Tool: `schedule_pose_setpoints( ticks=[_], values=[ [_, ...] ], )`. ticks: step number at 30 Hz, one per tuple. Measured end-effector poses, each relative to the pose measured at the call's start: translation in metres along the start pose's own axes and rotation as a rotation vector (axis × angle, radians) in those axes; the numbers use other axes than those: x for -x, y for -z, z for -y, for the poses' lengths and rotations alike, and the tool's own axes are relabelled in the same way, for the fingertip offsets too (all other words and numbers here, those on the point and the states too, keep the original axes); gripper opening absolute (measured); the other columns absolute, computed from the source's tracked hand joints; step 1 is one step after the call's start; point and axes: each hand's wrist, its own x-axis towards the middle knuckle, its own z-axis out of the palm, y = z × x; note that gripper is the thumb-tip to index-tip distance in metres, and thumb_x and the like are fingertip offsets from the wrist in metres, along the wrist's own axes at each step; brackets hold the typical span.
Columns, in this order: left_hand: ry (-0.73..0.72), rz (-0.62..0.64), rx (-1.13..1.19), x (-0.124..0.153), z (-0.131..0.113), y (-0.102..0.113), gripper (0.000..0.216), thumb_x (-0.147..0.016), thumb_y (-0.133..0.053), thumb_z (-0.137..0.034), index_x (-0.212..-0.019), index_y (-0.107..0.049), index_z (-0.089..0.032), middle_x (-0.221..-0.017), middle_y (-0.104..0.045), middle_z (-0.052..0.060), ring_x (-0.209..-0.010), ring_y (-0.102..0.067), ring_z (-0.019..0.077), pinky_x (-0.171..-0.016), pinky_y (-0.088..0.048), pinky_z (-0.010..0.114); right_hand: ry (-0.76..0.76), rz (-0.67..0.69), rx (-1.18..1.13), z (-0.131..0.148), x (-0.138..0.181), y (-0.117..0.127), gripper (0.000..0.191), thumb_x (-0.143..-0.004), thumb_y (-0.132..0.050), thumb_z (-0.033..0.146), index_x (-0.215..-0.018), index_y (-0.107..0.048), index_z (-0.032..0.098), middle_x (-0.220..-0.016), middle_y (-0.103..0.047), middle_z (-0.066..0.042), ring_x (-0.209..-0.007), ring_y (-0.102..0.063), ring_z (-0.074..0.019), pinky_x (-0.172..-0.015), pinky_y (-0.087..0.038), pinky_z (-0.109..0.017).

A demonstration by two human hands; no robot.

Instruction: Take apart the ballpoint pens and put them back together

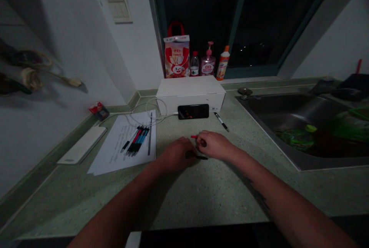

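Close together above the counter, my two hands work in the middle of the view. My right hand (215,144) is closed, with a short red pen part (194,136) sticking out to the left of its fingers. My left hand (179,154) has its fingers curled, and a thin black pen part (202,157) juts out to the right from under them. How the two parts meet, if they do, is hidden by the fingers. A black-and-white pen (221,121) lies beyond my right hand. Several pens (137,140) in black, red and blue lie on printed sheets (115,152) to the left.
A phone (193,111) with a white cable leans against a white box (190,88). Behind it stand a bag (177,58), a water bottle (195,65), a pump bottle (208,63) and an orange-capped bottle (223,63). At right is a sink (269,140); a white flat slab (82,146) lies left.
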Motion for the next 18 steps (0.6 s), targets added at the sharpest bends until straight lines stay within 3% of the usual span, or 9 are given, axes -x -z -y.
schedule_pose_setpoints(
  ticks=[4, 7, 18],
  values=[
    [0.172, -0.162, -0.064, -0.002, 0.018, 0.008, 0.013, -0.082, -0.065, -0.021, -0.090, -0.074, -0.018, -0.088, -0.069, 0.007, -0.084, -0.062, 0.0218, -0.078, -0.047, 0.033, 0.022, 0.012, 0.065, -0.002, 0.000, -0.004, 0.009, -0.080, -0.060, 0.017, -0.078, -0.067, 0.022, -0.084, -0.067, -0.003, -0.072, -0.059, -0.0166, -0.062, -0.033, -0.027],
    [0.290, -0.266, -0.183, -0.004, 0.033, 0.015, 0.013, -0.085, -0.063, -0.019, -0.094, -0.073, -0.016, -0.091, -0.068, 0.009, -0.091, -0.061, 0.0238, -0.084, -0.047, 0.036, 0.031, 0.016, 0.077, -0.003, -0.001, -0.005, 0.010, -0.081, -0.059, 0.017, -0.078, -0.067, 0.022, -0.082, -0.067, -0.004, -0.069, -0.058, -0.0168, -0.060, -0.032, -0.028],
    [0.297, -0.197, -0.255, -0.009, 0.035, 0.009, 0.016, -0.088, -0.056, -0.014, -0.081, -0.070, -0.017, -0.089, -0.066, 0.009, -0.092, -0.058, 0.0240, -0.084, -0.044, 0.035, 0.016, -0.012, 0.141, -0.005, -0.002, -0.006, 0.011, -0.083, -0.058, 0.018, -0.077, -0.067, 0.020, -0.082, -0.068, -0.006, -0.068, -0.060, -0.0183, -0.058, -0.033, -0.029]
  ],
)
